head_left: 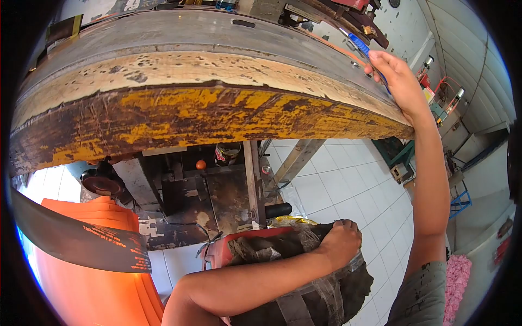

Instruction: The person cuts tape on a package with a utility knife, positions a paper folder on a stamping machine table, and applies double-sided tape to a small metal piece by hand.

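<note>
My right hand (396, 76) is raised at the right end of the workbench, its fingers closed around a slim blue-handled tool (359, 43) with a thin pale tip pointing up and left. The exact kind of tool does not show clearly. Beside those fingers, a thin orange strip (338, 48) runs along the bench top. Lower down, my left hand (341, 240) rests with curled fingers at the edge of a dark padded bundle (304, 288) wrapped in clear tape. What those fingers hold, if anything, is hidden.
The worn bench edge (217, 111) with yellow paint crosses the view. Orange sheets (98, 244) and a curved dark sheet (76, 233) stand at left. Below the bench are a can (227, 154) and an orange ball (201, 164). A pink shaggy mat (458, 288) is at right.
</note>
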The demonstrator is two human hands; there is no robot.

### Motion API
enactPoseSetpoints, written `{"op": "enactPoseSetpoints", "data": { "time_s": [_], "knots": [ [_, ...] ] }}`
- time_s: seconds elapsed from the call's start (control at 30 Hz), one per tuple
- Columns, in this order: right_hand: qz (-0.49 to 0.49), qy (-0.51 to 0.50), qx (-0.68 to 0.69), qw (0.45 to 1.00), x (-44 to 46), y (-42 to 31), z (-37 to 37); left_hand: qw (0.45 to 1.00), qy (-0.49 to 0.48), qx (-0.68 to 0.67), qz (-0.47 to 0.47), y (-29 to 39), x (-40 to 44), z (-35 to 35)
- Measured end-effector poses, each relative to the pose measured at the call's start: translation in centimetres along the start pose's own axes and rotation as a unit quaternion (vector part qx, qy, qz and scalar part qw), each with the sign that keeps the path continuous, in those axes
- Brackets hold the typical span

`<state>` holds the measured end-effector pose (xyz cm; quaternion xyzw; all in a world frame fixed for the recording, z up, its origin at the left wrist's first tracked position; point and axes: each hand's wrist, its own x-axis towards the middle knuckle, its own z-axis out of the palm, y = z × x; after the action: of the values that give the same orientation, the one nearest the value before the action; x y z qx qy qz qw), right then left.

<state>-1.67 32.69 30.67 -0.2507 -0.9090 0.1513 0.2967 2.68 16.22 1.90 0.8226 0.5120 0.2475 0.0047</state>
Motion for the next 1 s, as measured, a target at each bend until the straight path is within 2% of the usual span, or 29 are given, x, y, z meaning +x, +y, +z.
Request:
{"op": "enactPoseSetpoints", "data": {
  "time_s": [0.23,0.33,0.43,0.63,0.73,0.93,1.0],
  "knots": [
    [-0.017,-0.008,-0.015,1.000,0.8,-0.3,0.4,1.000,-0.006,0.012,-0.001,-0.1,0.0,-0.2],
    [0.012,0.024,0.008,1.000,-0.2,0.0,0.4,1.000,-0.003,0.000,0.000,0.0,0.0,-0.3],
    [-0.041,-0.011,0.000,0.999,0.5,-0.6,0.9,1.000,-0.010,0.004,0.000,-0.1,-0.1,-0.3],
    [0.009,0.020,-0.017,1.000,-0.2,-0.1,0.4,1.000,-0.012,-0.019,0.004,-0.2,-0.1,-0.6],
    [-0.047,-0.004,-0.002,0.999,0.3,-0.7,0.7,1.000,-0.014,-0.017,0.001,-0.2,0.0,-0.5],
    [-0.028,0.031,0.001,0.999,-0.1,0.3,-0.2,1.000,-0.014,-0.013,0.005,-0.2,0.1,-0.6],
    [-0.060,0.042,0.005,0.997,-0.6,-0.4,0.3,1.000,-0.016,-0.006,0.005,-0.1,0.1,-0.6]
  ]
}}
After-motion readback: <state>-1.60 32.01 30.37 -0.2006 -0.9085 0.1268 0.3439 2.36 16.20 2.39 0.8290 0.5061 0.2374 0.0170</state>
